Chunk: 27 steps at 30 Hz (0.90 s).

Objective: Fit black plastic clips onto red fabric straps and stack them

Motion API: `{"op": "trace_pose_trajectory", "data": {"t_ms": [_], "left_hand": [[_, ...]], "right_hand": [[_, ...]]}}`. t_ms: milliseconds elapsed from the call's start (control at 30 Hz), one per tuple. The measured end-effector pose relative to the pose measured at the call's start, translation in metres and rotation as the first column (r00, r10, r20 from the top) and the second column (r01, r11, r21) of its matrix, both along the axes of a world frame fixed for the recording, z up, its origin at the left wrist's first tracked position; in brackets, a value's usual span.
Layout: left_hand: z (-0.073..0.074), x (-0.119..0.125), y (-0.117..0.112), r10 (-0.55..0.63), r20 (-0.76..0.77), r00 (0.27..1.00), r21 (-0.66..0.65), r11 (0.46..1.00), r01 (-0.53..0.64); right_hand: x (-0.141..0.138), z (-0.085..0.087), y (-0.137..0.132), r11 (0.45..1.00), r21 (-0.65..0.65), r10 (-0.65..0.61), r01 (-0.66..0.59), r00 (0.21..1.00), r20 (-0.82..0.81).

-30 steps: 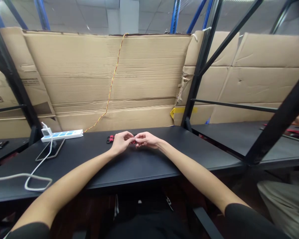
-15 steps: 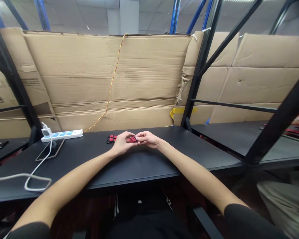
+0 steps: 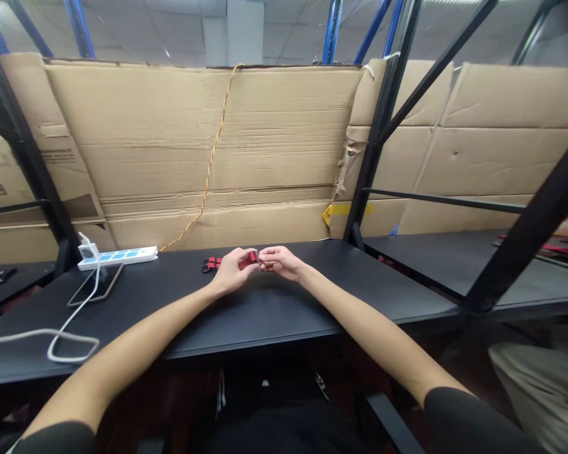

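A red webbing strap (image 3: 247, 260) with dark fittings runs between my hands above the black table (image 3: 284, 309). My left hand (image 3: 233, 271) is closed on the red strap, thumb toward me and fingers behind it. At the strap's right end sits a small dark buckle (image 3: 258, 257), pinched by the fingertips of my right hand (image 3: 280, 262). Left of my left hand, more red strap with black buckles (image 3: 212, 263) rests on the table; whether it joins the held piece is hidden behind the hand.
A white power strip (image 3: 123, 256) with a plugged-in charger lies at the left back. Beside it are a phone (image 3: 97, 287) and a looping white cable (image 3: 71, 359). Cardboard (image 3: 274, 151) walls the back, and a black metal post (image 3: 372, 151) rises at the right.
The red strap between my hands has tilted up, and its end now stands higher between the fingertips. My right fingers have shifted slightly on the buckle. The strap on the table stays put.
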<state>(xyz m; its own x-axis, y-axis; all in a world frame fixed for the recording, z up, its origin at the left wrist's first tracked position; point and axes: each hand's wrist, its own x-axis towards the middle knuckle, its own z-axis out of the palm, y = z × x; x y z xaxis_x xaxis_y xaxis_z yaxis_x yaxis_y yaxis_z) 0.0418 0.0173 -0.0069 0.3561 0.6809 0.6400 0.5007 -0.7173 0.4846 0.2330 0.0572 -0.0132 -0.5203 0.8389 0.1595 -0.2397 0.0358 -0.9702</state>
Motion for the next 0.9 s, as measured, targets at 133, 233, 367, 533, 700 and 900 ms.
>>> {"op": "trace_pose_trajectory", "data": {"t_ms": [133, 233, 367, 533, 700, 900], "left_hand": [[0.0, -0.002, 0.004, 0.037, 0.057, 0.998, -0.044, 0.998, -0.035], [-0.001, -0.002, 0.006, -0.008, 0.106, 0.994, -0.117, 0.993, 0.021], [0.001, -0.004, 0.006, -0.033, 0.064, 0.997, -0.158, 0.987, 0.043], [0.002, -0.006, 0.006, -0.029, 0.028, 0.999, -0.171, 0.985, 0.034], [-0.004, -0.006, 0.011, 0.029, -0.013, 0.999, -0.148, 0.989, -0.031], [-0.014, -0.013, 0.019, 0.137, -0.217, 0.966, -0.071, 0.985, -0.156]], "right_hand": [[0.001, 0.002, 0.002, 0.996, -0.008, -0.093, 0.093, 0.995, -0.027], [0.002, 0.003, 0.003, 0.991, 0.006, -0.133, 0.133, 0.991, -0.011], [0.003, 0.004, 0.001, 0.993, 0.058, -0.107, 0.104, 0.993, 0.053], [0.005, 0.003, 0.001, 0.995, 0.068, -0.084, 0.076, 0.988, 0.127], [0.012, -0.002, 0.017, 0.967, 0.086, -0.252, 0.241, 0.954, 0.16], [0.035, -0.003, 0.037, 0.735, 0.519, -0.667, 0.436, 0.602, 0.438]]}}
